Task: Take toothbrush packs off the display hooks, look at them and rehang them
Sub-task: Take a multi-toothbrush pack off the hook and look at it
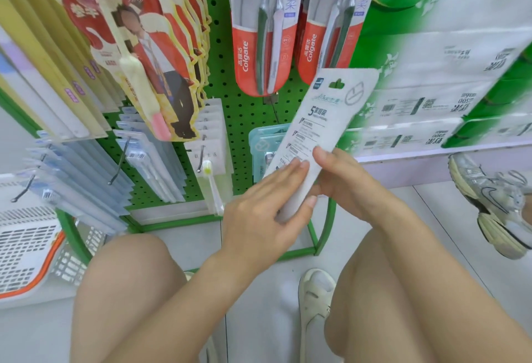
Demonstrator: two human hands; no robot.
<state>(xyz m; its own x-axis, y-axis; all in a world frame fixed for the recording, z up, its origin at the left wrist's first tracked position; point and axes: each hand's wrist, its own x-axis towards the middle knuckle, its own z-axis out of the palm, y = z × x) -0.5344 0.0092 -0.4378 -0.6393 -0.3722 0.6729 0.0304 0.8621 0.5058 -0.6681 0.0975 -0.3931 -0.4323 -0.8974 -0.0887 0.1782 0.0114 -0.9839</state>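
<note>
A white toothbrush pack point(322, 132) is held off the hooks, in front of the green pegboard point(230, 120), with its printed back turned to the camera and its hang-hole end uppermost, tilted to the right. The lower end of the pack is gripped by the right hand point(342, 181): the thumb is laid across the printed face and the remaining fingers are curled behind it. The left hand point(264, 207) is laid against the lower left edge of the pack, fingers straight and together, with the fingertips point(299, 165) touching the face just beside the right thumb.

Directly behind the grip, a teal pack point(262, 143) is seen hanging on the board. Above the grip, two red-and-grey Colgate packs point(259, 45) are hung side by side. A bare hook point(273, 109) is noted between the Colgate packs and the held pack. To the left of the grip, rows of pale blue packs point(144, 158) hang on hooks.
</note>
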